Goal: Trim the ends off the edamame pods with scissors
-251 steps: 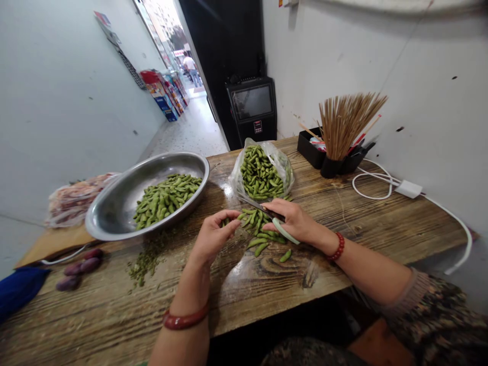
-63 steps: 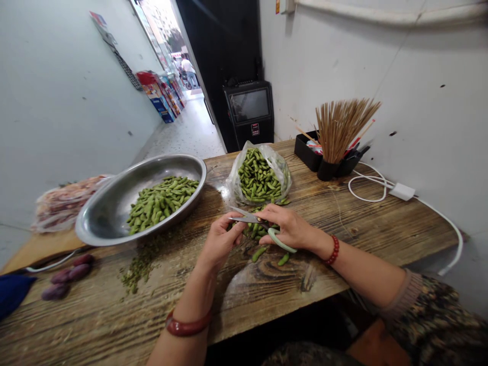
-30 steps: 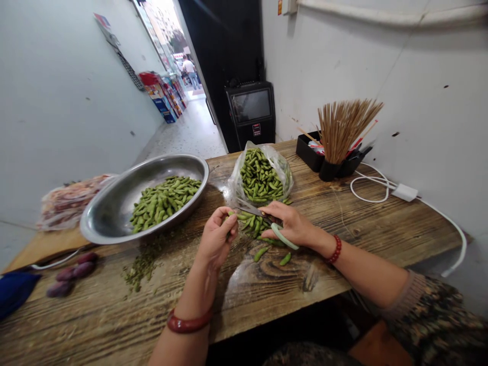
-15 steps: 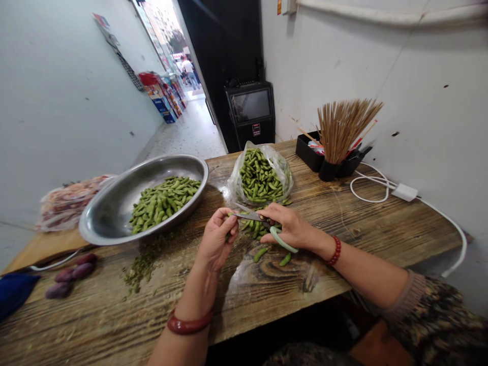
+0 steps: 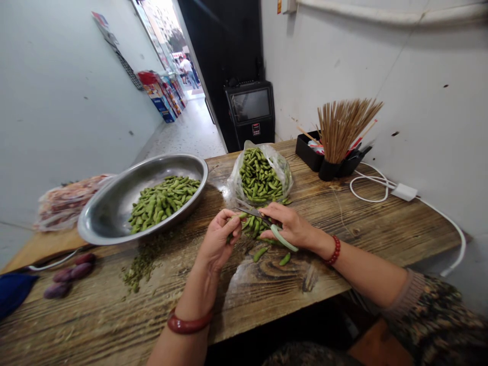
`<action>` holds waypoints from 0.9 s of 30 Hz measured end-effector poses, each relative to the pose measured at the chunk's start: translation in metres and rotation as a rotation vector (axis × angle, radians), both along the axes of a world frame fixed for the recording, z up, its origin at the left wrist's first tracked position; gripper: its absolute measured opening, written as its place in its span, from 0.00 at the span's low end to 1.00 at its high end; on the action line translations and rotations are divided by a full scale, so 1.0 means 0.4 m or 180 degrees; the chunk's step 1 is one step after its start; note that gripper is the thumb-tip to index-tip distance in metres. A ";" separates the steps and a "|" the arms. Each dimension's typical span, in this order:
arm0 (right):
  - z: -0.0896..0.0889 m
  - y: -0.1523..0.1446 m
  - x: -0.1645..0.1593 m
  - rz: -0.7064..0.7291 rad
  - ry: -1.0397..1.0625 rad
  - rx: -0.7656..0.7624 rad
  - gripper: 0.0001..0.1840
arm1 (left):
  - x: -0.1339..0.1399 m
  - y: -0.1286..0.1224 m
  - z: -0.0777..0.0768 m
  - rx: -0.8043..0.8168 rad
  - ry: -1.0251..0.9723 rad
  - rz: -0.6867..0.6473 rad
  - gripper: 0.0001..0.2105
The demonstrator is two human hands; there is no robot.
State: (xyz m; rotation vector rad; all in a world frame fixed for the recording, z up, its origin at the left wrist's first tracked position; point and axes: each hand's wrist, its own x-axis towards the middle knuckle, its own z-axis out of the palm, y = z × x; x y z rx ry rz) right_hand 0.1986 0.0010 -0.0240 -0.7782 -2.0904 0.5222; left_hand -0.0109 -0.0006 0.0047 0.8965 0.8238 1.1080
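Note:
My left hand [image 5: 221,235] pinches a green edamame pod [image 5: 241,216] between thumb and fingertips, with more green partly hidden in the curled fingers. My right hand [image 5: 290,226] grips scissors [image 5: 282,238] with pale green handles, their blades pointing left toward that pod. Beneath the blades lies a small heap of edamame pods [image 5: 253,226], and two loose pods [image 5: 261,254] rest nearer to me. Just behind stands a clear plastic bag [image 5: 286,175] full of pods. To the left, a wide steel basin [image 5: 109,203] holds a pile of pods.
Trimmed green bits [image 5: 138,269] lie before the basin. Several purplish oval things [image 5: 70,273] and a blue item [image 5: 15,292] are at left, a bag of pinkish meat [image 5: 68,201] behind. At right stand a black holder of skewers [image 5: 330,170] and a white cable [image 5: 444,218].
The pod in my left hand now sticks out further toward the right. The scissor blades have shifted slightly right, away from my left fingertips.

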 end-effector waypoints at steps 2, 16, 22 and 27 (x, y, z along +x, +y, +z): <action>0.001 0.000 0.001 0.0013 -0.0011 0.0002 0.28 | -0.001 0.000 0.003 0.0011 -0.0066 0.0028 0.12; 0.003 0.001 0.006 -0.0174 -0.0036 -0.0017 0.26 | -0.025 0.013 0.019 -0.0246 -0.0574 0.0033 0.08; 0.003 0.004 0.009 -0.0171 -0.0029 0.0004 0.26 | -0.013 -0.006 0.019 -0.0097 0.0594 -0.0555 0.09; -0.005 0.010 0.012 -0.0192 -0.0058 0.0020 0.27 | 0.000 -0.013 0.008 0.0640 0.2360 -0.1377 0.06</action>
